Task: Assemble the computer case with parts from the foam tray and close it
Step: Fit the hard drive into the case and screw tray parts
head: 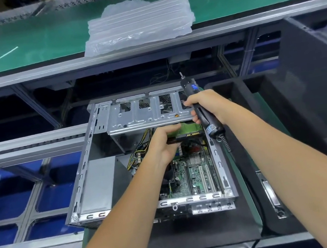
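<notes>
An open grey computer case lies on a black mat, its motherboard showing inside. A metal drive cage spans the far end of the case. My left hand reaches into the case and grips a green circuit board just under the cage. My right hand holds a black electric screwdriver, bit pointing up and away, while its fingers touch the cage's right end. The black foam tray stands to the right of the case.
A black side panel leans at the right. A stack of clear air-cushion packaging lies on the green conveyor belt beyond. Aluminium rails with rollers run at the left. The screwdriver's coiled cord hangs beside the case.
</notes>
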Action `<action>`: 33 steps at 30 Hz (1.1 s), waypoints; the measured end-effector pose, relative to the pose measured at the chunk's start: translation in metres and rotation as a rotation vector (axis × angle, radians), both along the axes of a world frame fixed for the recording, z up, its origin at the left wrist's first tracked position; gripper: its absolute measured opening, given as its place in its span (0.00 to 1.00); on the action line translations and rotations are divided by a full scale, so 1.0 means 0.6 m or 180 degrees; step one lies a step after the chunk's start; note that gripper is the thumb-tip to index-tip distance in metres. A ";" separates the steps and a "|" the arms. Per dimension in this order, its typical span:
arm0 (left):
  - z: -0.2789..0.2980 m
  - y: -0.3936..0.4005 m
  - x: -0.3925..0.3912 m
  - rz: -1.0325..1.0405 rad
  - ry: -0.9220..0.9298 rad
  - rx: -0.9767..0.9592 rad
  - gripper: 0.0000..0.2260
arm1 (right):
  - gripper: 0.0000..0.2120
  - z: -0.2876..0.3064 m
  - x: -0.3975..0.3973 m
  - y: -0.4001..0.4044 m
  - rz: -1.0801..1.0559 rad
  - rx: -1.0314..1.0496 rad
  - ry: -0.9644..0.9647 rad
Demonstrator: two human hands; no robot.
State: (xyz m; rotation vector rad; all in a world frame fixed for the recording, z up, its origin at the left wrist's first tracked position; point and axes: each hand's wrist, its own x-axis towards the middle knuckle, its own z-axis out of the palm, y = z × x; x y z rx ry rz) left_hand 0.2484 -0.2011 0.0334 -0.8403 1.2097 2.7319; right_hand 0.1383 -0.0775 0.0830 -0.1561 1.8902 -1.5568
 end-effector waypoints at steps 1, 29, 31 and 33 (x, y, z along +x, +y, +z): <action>0.003 0.001 0.003 -0.0088 0.0060 -0.0004 0.05 | 0.06 -0.001 0.000 0.001 -0.0009 -0.0021 -0.0010; -0.013 0.012 -0.004 -0.0406 -0.0897 -0.1844 0.16 | 0.08 0.004 0.000 0.004 0.0015 -0.0029 -0.0085; 0.003 0.020 0.001 -0.0758 -0.0989 -0.2347 0.21 | 0.07 0.010 0.002 0.007 0.0009 -0.0042 -0.0146; 0.026 0.027 -0.005 -0.0663 -0.0697 -0.2852 0.21 | 0.06 0.018 0.005 0.012 0.0010 -0.0066 -0.0186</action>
